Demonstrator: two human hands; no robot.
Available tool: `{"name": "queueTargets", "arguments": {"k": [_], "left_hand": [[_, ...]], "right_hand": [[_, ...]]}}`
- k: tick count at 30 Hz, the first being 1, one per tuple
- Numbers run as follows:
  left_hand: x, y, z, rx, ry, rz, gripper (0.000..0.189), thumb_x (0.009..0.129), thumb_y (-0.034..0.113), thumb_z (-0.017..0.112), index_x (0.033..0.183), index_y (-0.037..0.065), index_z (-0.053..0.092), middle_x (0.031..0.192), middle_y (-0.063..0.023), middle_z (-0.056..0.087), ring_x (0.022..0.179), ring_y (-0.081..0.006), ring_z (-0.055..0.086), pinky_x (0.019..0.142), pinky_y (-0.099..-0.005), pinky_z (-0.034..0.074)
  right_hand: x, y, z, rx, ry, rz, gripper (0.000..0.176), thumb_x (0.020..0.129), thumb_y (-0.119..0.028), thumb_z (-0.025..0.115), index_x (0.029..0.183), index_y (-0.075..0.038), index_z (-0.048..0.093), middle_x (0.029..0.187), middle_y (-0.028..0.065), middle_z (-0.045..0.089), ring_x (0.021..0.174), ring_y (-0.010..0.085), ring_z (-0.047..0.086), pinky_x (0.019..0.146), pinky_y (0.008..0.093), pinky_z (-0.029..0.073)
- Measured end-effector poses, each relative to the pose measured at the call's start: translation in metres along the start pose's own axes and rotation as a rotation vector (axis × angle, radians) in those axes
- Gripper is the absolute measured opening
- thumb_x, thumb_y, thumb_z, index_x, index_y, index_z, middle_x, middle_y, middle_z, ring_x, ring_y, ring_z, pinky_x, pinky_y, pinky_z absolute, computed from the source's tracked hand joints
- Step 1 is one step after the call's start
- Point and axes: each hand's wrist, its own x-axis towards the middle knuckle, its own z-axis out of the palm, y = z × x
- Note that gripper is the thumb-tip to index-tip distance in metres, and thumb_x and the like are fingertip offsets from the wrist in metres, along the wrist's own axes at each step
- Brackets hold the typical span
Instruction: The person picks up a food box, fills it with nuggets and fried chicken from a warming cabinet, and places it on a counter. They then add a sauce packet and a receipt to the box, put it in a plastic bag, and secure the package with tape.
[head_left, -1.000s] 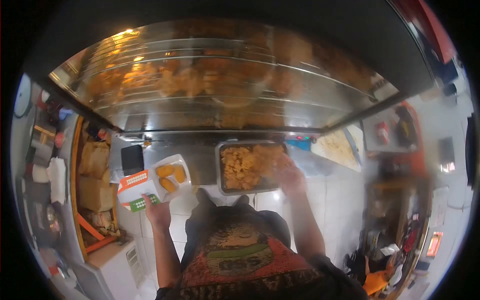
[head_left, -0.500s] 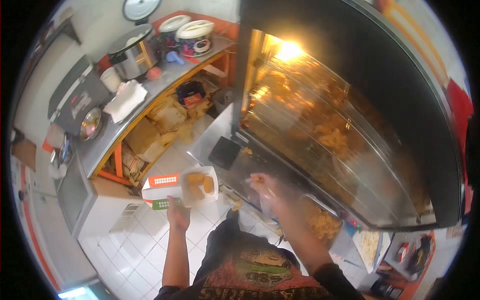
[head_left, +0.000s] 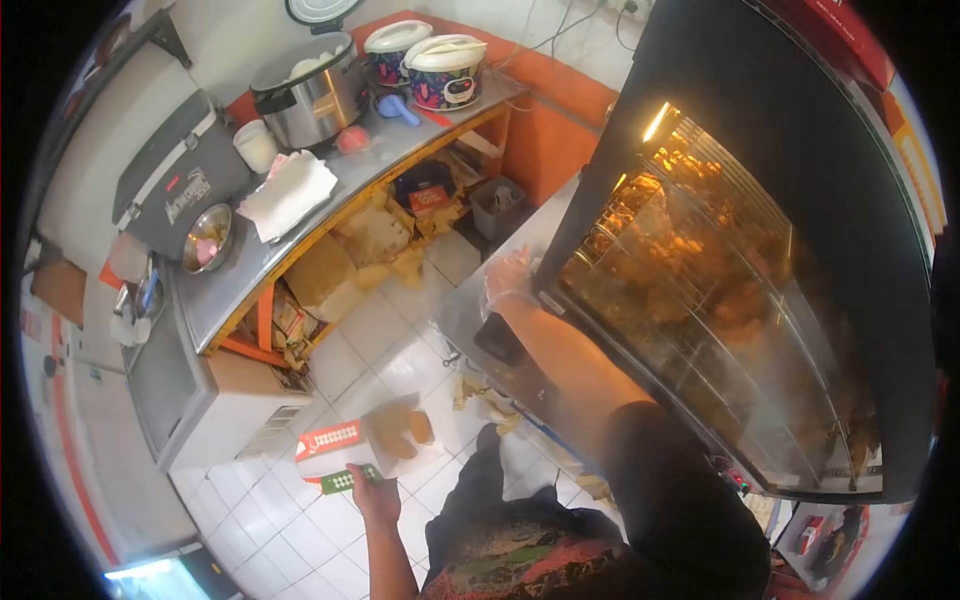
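Note:
My left hand (head_left: 374, 497) grips an open takeaway box (head_left: 328, 440) by its green side, low over the tiled floor in view. The box is white inside, with orange and green dotted panels; golden-brown fried pieces (head_left: 420, 428) lie in one half. My right hand (head_left: 508, 278), in a clear plastic glove, is stretched forward to the left end of the lit glass food cabinet (head_left: 585, 190), over the metal counter. Its fingers are blurred, and I cannot tell whether they hold anything. Close by on the counter lies a dark square pad (head_left: 497, 340).
A steel side counter (head_left: 350, 165) carries a large cooker (head_left: 310, 105), two flowered rice cookers (head_left: 443, 78), white paper sheets (head_left: 288, 195) and a metal bowl (head_left: 207, 240). Cardboard fills the shelf below. A grey bin (head_left: 497, 207) stands behind the counter's end. Browned food fills the cabinet.
My right hand has moved forward and left, from over the counter front to the cabinet's left end. The box in my left hand sits lower in view. The camera view has shifted too.

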Motion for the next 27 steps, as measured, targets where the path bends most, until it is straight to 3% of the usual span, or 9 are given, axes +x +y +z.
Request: {"name": "queueTargets", "arguments": {"k": [5,7,9,11,15,19,20,24,27], "left_hand": [[0.013,-0.004,0.003,-0.017,-0.057,-0.027,0.067,0.100,0.050,0.049,0.149,0.006,0.034,0.146,-0.0080,0.046,0.137,-0.0263,0.041,0.114,-0.0467,0.030],[0.022,-0.006,0.013,0.037,-0.132,-0.073,0.066,0.100,0.051,0.048,0.149,0.009,0.034,0.147,-0.0073,0.046,0.136,-0.0255,0.043,0.113,-0.0467,0.034],[0.030,-0.011,0.031,0.065,-0.183,-0.130,0.065,0.100,0.051,0.049,0.149,0.011,0.034,0.147,-0.0060,0.047,0.136,-0.0251,0.043,0.114,-0.0467,0.033],[0.043,-0.024,0.042,0.047,-0.320,-0.189,0.063,0.100,0.050,0.049,0.149,0.011,0.036,0.146,-0.0051,0.048,0.136,-0.0246,0.044,0.115,-0.0473,0.032],[0.072,-0.070,0.049,0.363,-0.389,-0.360,0.064,0.100,0.053,0.045,0.148,0.011,0.037,0.146,-0.0049,0.049,0.135,-0.0238,0.045,0.114,-0.0473,0.032],[0.065,-0.139,0.105,0.719,-0.683,-0.427,0.062,0.101,0.049,0.044,0.147,0.009,0.037,0.142,-0.0063,0.050,0.130,-0.0236,0.046,0.110,-0.0462,0.034],[0.058,-0.152,0.118,0.696,-0.715,-0.465,0.059,0.101,0.045,0.046,0.146,0.007,0.036,0.137,-0.0072,0.052,0.125,-0.0229,0.049,0.107,-0.0438,0.038],[0.005,-0.191,0.182,0.248,-0.603,-0.734,0.057,0.098,0.020,0.061,0.141,-0.005,0.032,0.113,-0.0095,0.063,0.096,-0.0179,0.061,0.090,-0.0311,0.051],[0.029,-0.252,0.136,0.911,-0.920,-0.201,0.060,0.099,0.025,0.060,0.142,-0.005,0.032,0.109,-0.0087,0.064,0.091,-0.0169,0.062,0.089,-0.0300,0.052]], "right_hand": [[-0.034,0.001,-0.027,0.321,0.237,-0.071,0.018,0.087,-0.012,0.063,0.101,-0.005,0.072,0.107,0.0118,0.070,0.104,0.0298,0.066,0.099,0.0488,0.045],[-0.083,0.006,-0.040,0.919,0.609,-0.231,0.021,0.085,-0.003,0.062,0.104,-0.003,0.071,0.110,0.0140,0.069,0.106,0.0300,0.065,0.096,0.0448,0.048],[-0.133,0.016,-0.048,1.287,0.655,-0.234,0.027,0.084,0.004,0.060,0.109,-0.002,0.069,0.114,0.0156,0.068,0.108,0.0292,0.065,0.096,0.0407,0.050],[-0.196,0.043,-0.048,1.428,0.354,-0.062,0.034,0.084,0.010,0.057,0.115,-0.001,0.067,0.120,0.0166,0.066,0.113,0.0273,0.063,0.098,0.0363,0.050],[-0.350,0.112,-0.055,1.916,0.169,0.768,0.026,0.095,-0.018,0.060,0.114,-0.005,0.070,0.119,0.0119,0.068,0.114,0.0236,0.061,0.104,0.0365,0.045],[-0.548,0.183,0.019,0.819,0.388,1.270,0.019,0.090,-0.021,0.067,0.102,-0.008,0.074,0.104,0.0083,0.073,0.099,0.0244,0.066,0.095,0.0350,0.049],[-0.609,0.192,0.105,1.503,1.031,1.156,0.019,0.090,-0.020,0.066,0.101,-0.008,0.074,0.098,0.0089,0.073,0.093,0.0246,0.068,0.090,0.0359,0.052],[-0.662,0.200,0.048,0.760,0.341,1.756,0.028,0.084,-0.030,0.068,0.102,-0.009,0.073,0.096,0.0137,0.073,0.092,0.0273,0.069,0.085,0.0380,0.054],[-0.700,0.193,0.101,0.760,0.074,1.742,0.033,0.078,-0.032,0.068,0.101,-0.009,0.072,0.098,0.0187,0.072,0.092,0.0328,0.069,0.083,0.0415,0.053]]}}
